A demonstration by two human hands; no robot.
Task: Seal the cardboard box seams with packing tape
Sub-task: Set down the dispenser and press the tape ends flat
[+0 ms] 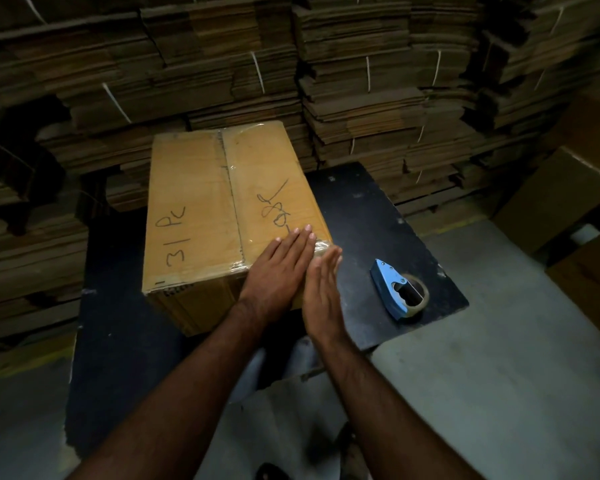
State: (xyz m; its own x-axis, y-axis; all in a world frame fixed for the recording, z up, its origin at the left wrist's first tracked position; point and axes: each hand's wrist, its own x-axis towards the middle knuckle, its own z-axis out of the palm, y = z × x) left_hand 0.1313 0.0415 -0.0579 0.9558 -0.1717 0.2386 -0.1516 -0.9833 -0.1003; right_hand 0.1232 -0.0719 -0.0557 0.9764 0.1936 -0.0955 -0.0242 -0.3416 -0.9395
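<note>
Where glossy tape wraps the cardboard box (201, 216) corner, left hand (281, 268) and right hand (321, 292) flat, fingers straight

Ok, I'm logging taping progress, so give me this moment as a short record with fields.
box: cardboard box, closed, on dark table
tape: clear tape along centre seam and near edge
left hand: left hand flat on box top at near right corner
right hand: right hand flat against box's right side
dispenser: blue tape dispenser lying on table, untouched
</note>
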